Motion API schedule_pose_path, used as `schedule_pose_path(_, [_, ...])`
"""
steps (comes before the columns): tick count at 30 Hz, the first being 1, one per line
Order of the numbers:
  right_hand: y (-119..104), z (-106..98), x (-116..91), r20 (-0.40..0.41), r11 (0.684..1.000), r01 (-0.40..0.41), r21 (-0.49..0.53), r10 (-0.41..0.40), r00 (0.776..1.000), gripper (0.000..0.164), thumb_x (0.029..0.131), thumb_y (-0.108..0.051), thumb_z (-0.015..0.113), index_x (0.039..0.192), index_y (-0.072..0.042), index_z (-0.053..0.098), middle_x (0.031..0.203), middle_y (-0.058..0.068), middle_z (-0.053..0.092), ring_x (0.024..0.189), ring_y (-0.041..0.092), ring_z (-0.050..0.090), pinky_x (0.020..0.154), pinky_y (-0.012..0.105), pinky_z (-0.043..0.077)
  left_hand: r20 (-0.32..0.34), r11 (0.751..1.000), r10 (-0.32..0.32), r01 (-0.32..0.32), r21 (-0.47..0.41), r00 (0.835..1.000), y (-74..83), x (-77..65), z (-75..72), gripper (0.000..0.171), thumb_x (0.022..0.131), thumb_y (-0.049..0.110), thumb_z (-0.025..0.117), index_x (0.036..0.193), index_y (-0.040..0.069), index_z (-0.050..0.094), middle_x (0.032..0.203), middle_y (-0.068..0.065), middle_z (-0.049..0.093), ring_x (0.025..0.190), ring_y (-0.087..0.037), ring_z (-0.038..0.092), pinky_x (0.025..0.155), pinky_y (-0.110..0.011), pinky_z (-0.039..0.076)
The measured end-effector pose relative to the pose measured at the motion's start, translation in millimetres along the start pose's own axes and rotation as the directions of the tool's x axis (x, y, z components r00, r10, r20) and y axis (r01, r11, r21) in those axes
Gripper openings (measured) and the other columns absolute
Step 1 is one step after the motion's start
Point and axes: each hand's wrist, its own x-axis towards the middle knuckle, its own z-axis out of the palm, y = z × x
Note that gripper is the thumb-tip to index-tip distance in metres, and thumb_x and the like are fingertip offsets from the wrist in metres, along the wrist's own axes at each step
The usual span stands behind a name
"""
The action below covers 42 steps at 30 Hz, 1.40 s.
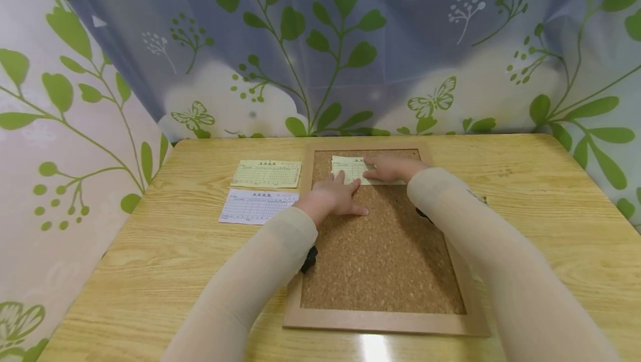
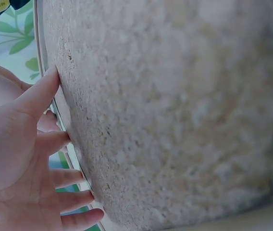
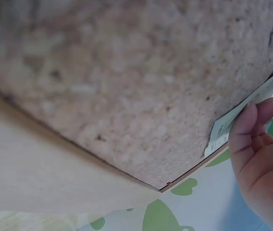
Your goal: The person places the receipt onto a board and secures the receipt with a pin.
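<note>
A framed cork board (image 1: 380, 256) lies on the table, and a pale yellow printed form slip (image 1: 346, 164) lies flat across its far end. My left hand (image 1: 333, 196) has its fingers spread, with fingertips at the slip's near left edge and the thumb over the cork. In the left wrist view, the left fingers (image 2: 74, 199) are straight and slightly apart. My right hand (image 1: 393, 167) rests on the middle of the slip and hides part of its print. The right wrist view shows the right thumb and fingertips (image 3: 252, 113) against the slip, near its end.
Left of the board, another yellow form slip (image 1: 266, 174) lies above a white form slip (image 1: 257, 206), partly behind the left hand. The board's wooden frame (image 1: 385, 320) stands near the table's front side. A patterned curtain (image 1: 370, 89) hangs behind the wooden table (image 1: 561, 228).
</note>
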Motion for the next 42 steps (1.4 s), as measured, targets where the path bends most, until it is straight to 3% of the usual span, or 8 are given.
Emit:
schedule_pose_path(6, [-2.9,0.8,-1.4,0.009,0.998,-0.027,-0.049,0.027,1.0,0.064,0.1,-0.034,0.043,0.148,-0.003,0.016,0.148,0.022,0.025,0.133,0.038,0.028,0.107,0.05,0.022,-0.008,1.0,0.014,-0.014,-0.018,1.0,-1.7,-1.2,-1.6,0.083,0.084,0.07,0.044,0.151,0.03,0.014,0.155,-0.012,0.007,0.139,-0.033,0.014,0.107,-0.05,0.023])
schedule_pose_path(13, [4.9,3.7,1.1,-0.043,0.999,-0.046,-0.017,0.045,0.998,0.072,0.095,-0.042,0.05,0.145,0.004,0.025,0.145,0.025,0.03,0.131,0.04,0.031,0.105,0.051,0.025,-0.024,0.999,0.043,-0.043,-0.019,0.999,-4.8,-0.5,-4.7,0.084,0.084,0.069,0.046,0.151,0.028,0.016,0.155,-0.013,0.01,0.139,-0.034,0.016,0.108,-0.049,0.022])
schedule_pose_path(27, [-6.2,4.0,-22.2,-0.077,0.993,-0.085,-0.079,0.079,0.994,0.058,0.097,-0.033,0.05,0.136,0.008,0.039,0.136,0.027,0.043,0.124,0.041,0.04,0.102,0.05,0.031,-0.081,0.995,0.067,-0.072,-0.065,0.994,-11.6,3.2,-7.1,0.075,0.087,0.063,0.049,0.148,0.025,0.028,0.151,-0.01,0.022,0.135,-0.032,0.026,0.106,-0.046,0.027])
schedule_pose_path(32, [-2.4,3.8,-24.1,-0.1,0.996,-0.087,-0.011,0.085,0.991,0.05,0.097,-0.03,0.048,0.13,0.008,0.048,0.129,0.025,0.05,0.118,0.04,0.047,0.098,0.051,0.036,-0.105,0.99,0.066,-0.078,-0.114,0.992,-15.7,7.4,-4.1,0.071,0.088,0.059,0.049,0.147,0.023,0.032,0.151,-0.01,0.024,0.135,-0.031,0.027,0.106,-0.045,0.028])
schedule_pose_path(38, [-0.3,2.4,-27.7,-0.109,0.993,-0.08,0.086,0.089,0.99,0.05,0.098,-0.028,0.046,0.133,0.008,0.045,0.135,0.026,0.044,0.123,0.04,0.042,0.1,0.05,0.033,-0.14,0.982,0.08,-0.102,-0.158,0.987,-22.7,5.0,-3.8,0.069,0.089,0.057,0.05,0.145,0.018,0.036,0.148,-0.01,0.031,0.133,-0.027,0.032,0.105,-0.042,0.029])
schedule_pose_path(42, [1.6,3.6,-29.8,-0.127,0.993,-0.053,0.11,0.067,0.99,0.048,0.098,-0.027,0.046,0.131,0.008,0.047,0.132,0.025,0.048,0.122,0.039,0.044,0.099,0.05,0.035,-0.136,0.981,0.078,-0.1,-0.165,0.988,-26.1,2.4,-5.2,0.068,0.091,0.055,0.049,0.145,0.017,0.035,0.148,-0.011,0.031,0.134,-0.028,0.03,0.106,-0.043,0.027])
